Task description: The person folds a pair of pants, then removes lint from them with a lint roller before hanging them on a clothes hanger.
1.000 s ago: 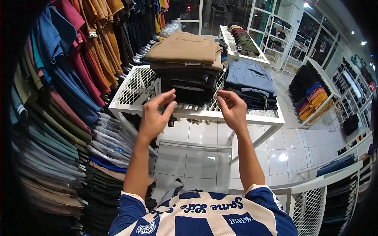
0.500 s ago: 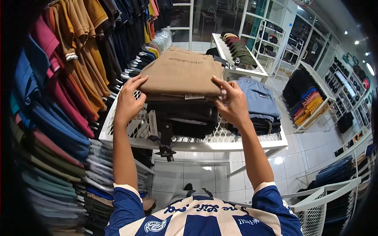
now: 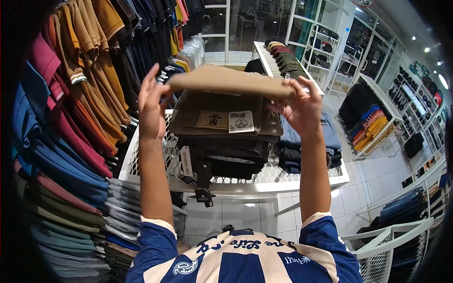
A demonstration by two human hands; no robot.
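Observation:
A folded pair of tan trousers [image 3: 226, 81] is raised at its near edge and tilted, blurred a little by motion. My left hand [image 3: 152, 106] grips its left corner, with some fingers pointing up. At the right corner my right hand [image 3: 303, 107] pinches the cloth, fingers bent. Beneath lies a pair of dark brown folded trousers [image 3: 188, 123] with a tan label [image 3: 212, 120] and a white printed tag [image 3: 241, 121] on top. More dark folded garments [image 3: 236, 165] are stacked under it. Hang tags [image 3: 204, 188] dangle at the front of the pile.
The stack stands on a white mesh table [image 3: 330, 179], with folded blue-grey garments [image 3: 291, 134] to the right. Hanging shirts [image 3: 89, 104] crowd the left side. Behind stands another white table [image 3: 258, 49] with rolled or folded clothes; a white rack [image 3: 401, 236] is at lower right.
The tan trousers have lifted off the pile and tipped up, uncovering the brown pair with its label and tag. Both hands rose with them, and the right hand moved rightward.

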